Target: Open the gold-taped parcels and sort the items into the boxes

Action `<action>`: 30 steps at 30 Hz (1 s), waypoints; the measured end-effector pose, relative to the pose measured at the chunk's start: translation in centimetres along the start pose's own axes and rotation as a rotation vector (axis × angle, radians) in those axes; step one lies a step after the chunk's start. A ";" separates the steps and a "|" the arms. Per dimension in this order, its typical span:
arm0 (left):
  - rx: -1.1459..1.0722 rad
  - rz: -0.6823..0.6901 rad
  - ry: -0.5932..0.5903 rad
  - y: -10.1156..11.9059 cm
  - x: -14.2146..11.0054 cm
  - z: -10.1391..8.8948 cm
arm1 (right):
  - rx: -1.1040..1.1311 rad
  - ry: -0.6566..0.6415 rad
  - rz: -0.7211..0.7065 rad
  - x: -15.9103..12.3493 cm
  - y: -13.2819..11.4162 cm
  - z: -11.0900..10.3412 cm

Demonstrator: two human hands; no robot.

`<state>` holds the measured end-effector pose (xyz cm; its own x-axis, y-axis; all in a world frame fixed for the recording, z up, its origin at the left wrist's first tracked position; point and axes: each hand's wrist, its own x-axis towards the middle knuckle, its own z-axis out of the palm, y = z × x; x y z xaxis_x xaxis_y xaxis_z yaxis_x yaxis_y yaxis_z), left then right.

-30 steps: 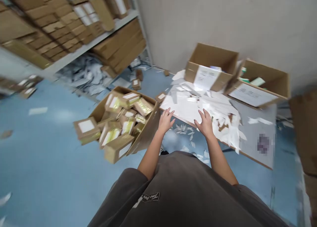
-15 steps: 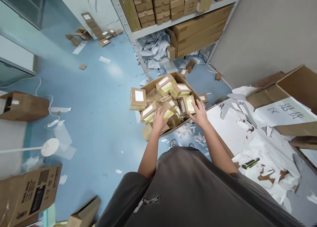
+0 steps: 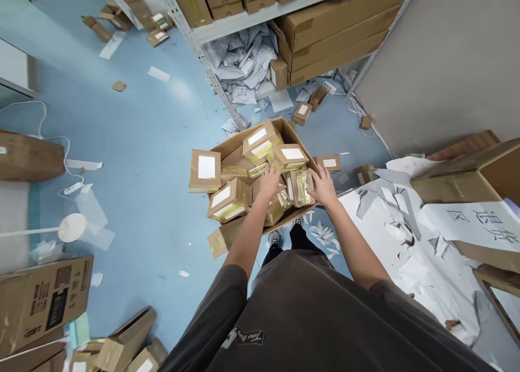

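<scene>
A large open carton (image 3: 289,219) in front of me is heaped with small brown boxes, many with white labels and yellowish tape. My left hand (image 3: 271,182) lies over the middle of the heap, fingers spread, near a labelled box (image 3: 289,154). At the carton's right side is my right hand (image 3: 324,186), fingers apart along the rim, its thumb by a shiny taped box (image 3: 303,188). Neither hand is closed around a box. One labelled box (image 3: 205,170) sticks out over the left side, and another box (image 3: 227,234) juts out at the near left corner.
Behind the carton stands a metal shelf (image 3: 227,28) with cartons and a pile of grey mailer bags (image 3: 246,58). A white surface strewn with torn paper (image 3: 422,269) and an open carton (image 3: 447,182) are on my right. More boxes (image 3: 125,339) and paper scraps lie on the blue floor.
My left hand has moved from the near left box toward the middle of the heap. The right hand stays at the carton's right side. My view has shifted, showing more of my legs.
</scene>
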<state>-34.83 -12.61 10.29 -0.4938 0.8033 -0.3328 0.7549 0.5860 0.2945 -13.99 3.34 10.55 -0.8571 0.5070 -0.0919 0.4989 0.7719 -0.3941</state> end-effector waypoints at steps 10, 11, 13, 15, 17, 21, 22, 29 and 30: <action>-0.042 -0.112 -0.237 -3.9 19.5 3.3 | 0.090 -0.154 -0.130 13.2 6.0 5.4; -0.038 -0.107 -0.228 -4.0 19.4 3.9 | 0.105 -0.170 -0.141 13.6 6.2 6.0; -0.026 -0.092 -0.175 -3.6 18.1 4.9 | 0.127 -0.202 -0.159 14.3 6.5 7.0; -0.022 -0.071 -0.094 -2.5 15.7 5.4 | 0.135 -0.236 -0.182 14.9 6.5 7.4; -0.030 -0.052 -0.017 -1.4 12.7 5.6 | 0.125 -0.276 -0.217 15.7 6.2 7.5; -0.056 -0.064 0.083 -1.6 7.2 5.5 | 0.078 -0.360 -0.332 17.9 4.9 7.9; -0.064 -0.057 0.091 -2.2 6.1 5.5 | 0.066 -0.381 -0.370 18.4 4.4 8.2; -0.093 -0.110 0.166 -3.9 1.9 4.8 | -0.013 -0.442 -0.485 19.1 0.5 8.7; -0.094 -0.111 0.187 -3.7 1.5 4.5 | -0.028 -0.434 -0.485 18.6 0.1 8.0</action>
<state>-36.45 -14.04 4.62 -0.6498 0.7337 -0.1989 0.6520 0.6724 0.3503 -30.95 9.75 1.45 -0.9570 -0.0983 -0.2731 0.0404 0.8867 -0.4606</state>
